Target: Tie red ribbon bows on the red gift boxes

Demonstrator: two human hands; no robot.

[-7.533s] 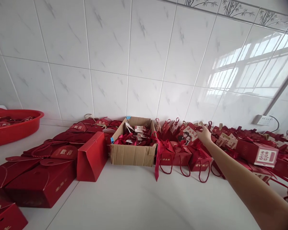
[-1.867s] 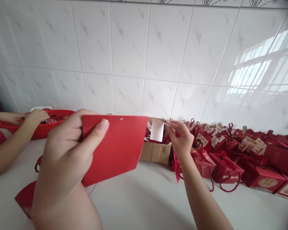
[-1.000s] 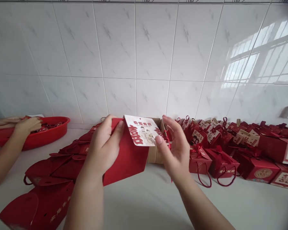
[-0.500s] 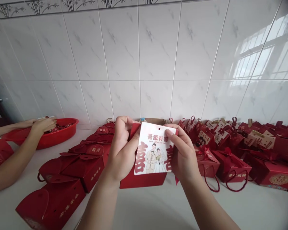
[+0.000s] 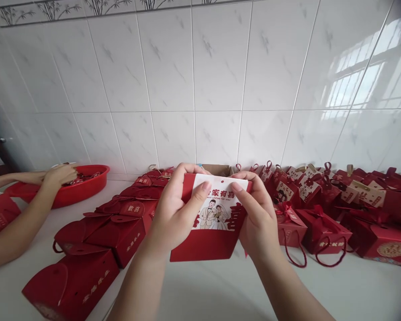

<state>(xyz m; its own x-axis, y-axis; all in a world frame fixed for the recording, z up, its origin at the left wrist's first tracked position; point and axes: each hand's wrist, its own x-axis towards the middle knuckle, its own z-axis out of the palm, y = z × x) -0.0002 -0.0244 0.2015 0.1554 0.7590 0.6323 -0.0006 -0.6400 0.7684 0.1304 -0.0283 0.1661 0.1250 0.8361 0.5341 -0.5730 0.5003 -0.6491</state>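
Observation:
Both of my hands are raised over the table in the middle of the view. They hold a white printed card flat against the front of a red gift box. The card shows a drawn couple, red characters and a small hole near its top edge. My left hand is closed on the left side, its thumb lying over the card's upper left. My right hand grips the right side, thumb on the upper right corner. The fingers behind are hidden, as is the back of the box.
Red gift boxes stand in rows at left. More tied boxes with cord handles and tags crowd the right. An open cardboard box sits behind my hands. At far left, another person's hands reach into a red basin.
The card has levelled and now lies closer against the red box. My left hand has shifted right, its thumb now over the card's face. The other person's hands stay at the basin.

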